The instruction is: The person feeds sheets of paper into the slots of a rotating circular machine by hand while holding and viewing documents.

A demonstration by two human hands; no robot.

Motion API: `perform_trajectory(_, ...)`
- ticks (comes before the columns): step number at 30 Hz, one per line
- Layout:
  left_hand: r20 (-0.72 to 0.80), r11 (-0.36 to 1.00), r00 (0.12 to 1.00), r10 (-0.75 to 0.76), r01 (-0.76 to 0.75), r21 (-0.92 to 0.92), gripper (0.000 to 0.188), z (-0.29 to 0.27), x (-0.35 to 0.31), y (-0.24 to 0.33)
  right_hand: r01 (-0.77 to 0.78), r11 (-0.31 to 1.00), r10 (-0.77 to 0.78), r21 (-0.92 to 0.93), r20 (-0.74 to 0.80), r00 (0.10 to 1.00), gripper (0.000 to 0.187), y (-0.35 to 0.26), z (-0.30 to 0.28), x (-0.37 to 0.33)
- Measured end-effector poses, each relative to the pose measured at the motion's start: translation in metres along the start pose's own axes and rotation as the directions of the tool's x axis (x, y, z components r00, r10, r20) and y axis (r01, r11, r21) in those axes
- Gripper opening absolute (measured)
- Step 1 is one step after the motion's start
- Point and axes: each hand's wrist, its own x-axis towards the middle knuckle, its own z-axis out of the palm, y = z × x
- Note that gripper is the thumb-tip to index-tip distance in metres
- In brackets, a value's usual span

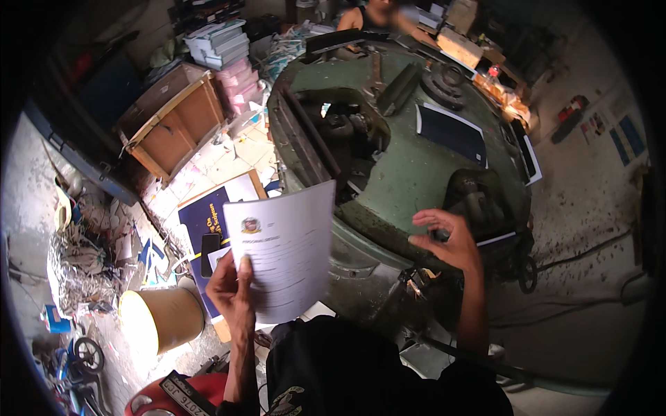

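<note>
My left hand (232,288) holds a white printed sheet of paper (288,249) by its lower left edge, the sheet tilted up in front of me. My right hand (447,239) hovers with fingers spread over the near rim of a large green machine (409,173), holding nothing. Dark rollers and metal parts sit inside the machine's open middle. A dark flat panel (451,132) lies on the machine's top, to the right.
A tan cylindrical roll (163,319) stands on the floor at lower left beside a blue printed board (201,222). A wooden crate (177,125) and stacked paper reams (222,45) sit at upper left. Another person (378,17) is behind the machine. Debris litters the left floor.
</note>
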Motion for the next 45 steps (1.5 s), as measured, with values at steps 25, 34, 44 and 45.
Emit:
perform_trajectory(25, 0.479, 0.848, 0.834, -0.276, 0.445, -0.287, 0.019, 0.079, -0.036, -0.017, 0.013, 0.943, 0.017, 0.334, -0.088, 0.996, 0.014, -0.015, 0.033, 0.002)
perform_trajectory(34, 0.612, 0.852, 0.725, 0.314, -0.500, 0.154, 0.060, 0.063, 0.003, 0.116, 0.103, 0.982, -0.167, -0.160, -0.466, 0.869, 0.017, -0.041, -0.029, -0.036)
perform_trajectory(44, 0.480, 0.414, 0.201, 0.854, -0.822, -0.391, 0.027, 0.091, -0.029, 0.195, 0.028, 0.792, -0.436, -0.610, -0.533, 0.725, 0.020, -0.052, -0.038, -0.029)
perform_trajectory(45, 0.424, 0.393, 0.221, 0.878, -0.839, -0.377, 0.029, 0.100, -0.028, 0.192, 0.010, 0.769, -0.444, -0.640, -0.521, 0.729, 0.019, -0.051, -0.037, -0.028)
